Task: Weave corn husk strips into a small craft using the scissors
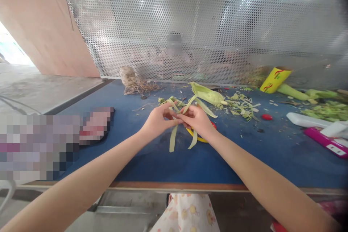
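Note:
Both hands meet above the middle of the blue table. My left hand (160, 119) pinches a pale green husk strip (173, 140), with part of the strip hanging down below the fingers. Close against it, my right hand (198, 119) is closed on pale green strips too; another loose end (193, 140) dangles beneath. Where the strips cross is hidden by the fingertips. Just beyond the hands lies a larger green bundle that looks like a corn husk (208, 96). Partly covered by my right hand and forearm is a curved yellow-and-red object (199, 139), its kind unclear.
A perforated metal panel (168, 25) borders the far edge. Tangled twine (140, 87) lies back left, shredded green scraps (244, 107) back right. Rightward are a yellow tube (275, 79), a small red piece (267, 117) and a purple-and-white power strip (324, 141). Blurred items (95, 127) occupy the left.

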`<move>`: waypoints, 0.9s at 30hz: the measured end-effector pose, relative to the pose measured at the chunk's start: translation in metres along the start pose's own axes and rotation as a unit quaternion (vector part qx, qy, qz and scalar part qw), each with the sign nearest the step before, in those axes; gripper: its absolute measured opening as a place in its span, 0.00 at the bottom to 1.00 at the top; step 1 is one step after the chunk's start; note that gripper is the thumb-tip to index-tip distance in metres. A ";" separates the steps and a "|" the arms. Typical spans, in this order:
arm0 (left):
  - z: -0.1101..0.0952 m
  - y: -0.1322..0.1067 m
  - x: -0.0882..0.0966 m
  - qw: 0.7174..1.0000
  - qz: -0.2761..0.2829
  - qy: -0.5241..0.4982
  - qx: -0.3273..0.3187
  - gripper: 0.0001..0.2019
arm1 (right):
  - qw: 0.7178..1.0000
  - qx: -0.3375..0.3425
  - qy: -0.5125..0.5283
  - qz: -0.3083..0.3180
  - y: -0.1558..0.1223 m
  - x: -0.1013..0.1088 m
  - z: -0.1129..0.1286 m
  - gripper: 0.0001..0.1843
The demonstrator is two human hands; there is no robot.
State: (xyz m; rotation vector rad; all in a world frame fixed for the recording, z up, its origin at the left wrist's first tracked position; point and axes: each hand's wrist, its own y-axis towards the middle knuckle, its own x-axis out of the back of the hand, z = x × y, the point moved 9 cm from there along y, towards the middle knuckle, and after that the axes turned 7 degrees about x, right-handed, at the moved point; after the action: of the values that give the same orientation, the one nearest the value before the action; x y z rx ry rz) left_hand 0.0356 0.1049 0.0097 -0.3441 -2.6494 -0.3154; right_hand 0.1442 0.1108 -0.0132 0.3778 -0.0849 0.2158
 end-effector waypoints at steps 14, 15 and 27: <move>0.007 -0.006 -0.017 0.986 0.073 -0.113 0.099 0.26 | 0.994 -0.049 0.096 -0.031 -0.004 0.005 -0.001 0.14; 0.007 -0.007 -0.016 0.986 0.070 -0.115 0.097 0.26 | 0.993 -0.053 0.107 -0.022 -0.003 0.004 -0.002 0.14; -0.005 -0.007 -0.019 0.983 0.094 -0.154 0.038 0.24 | 0.998 -0.020 0.050 0.023 -0.002 0.005 0.019 0.10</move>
State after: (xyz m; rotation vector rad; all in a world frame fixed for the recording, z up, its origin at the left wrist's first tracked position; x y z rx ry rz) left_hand 0.0520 0.0932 0.0044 -0.6600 -2.8909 -0.1065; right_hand 0.1492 0.1029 0.0040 0.3259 0.0000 0.2767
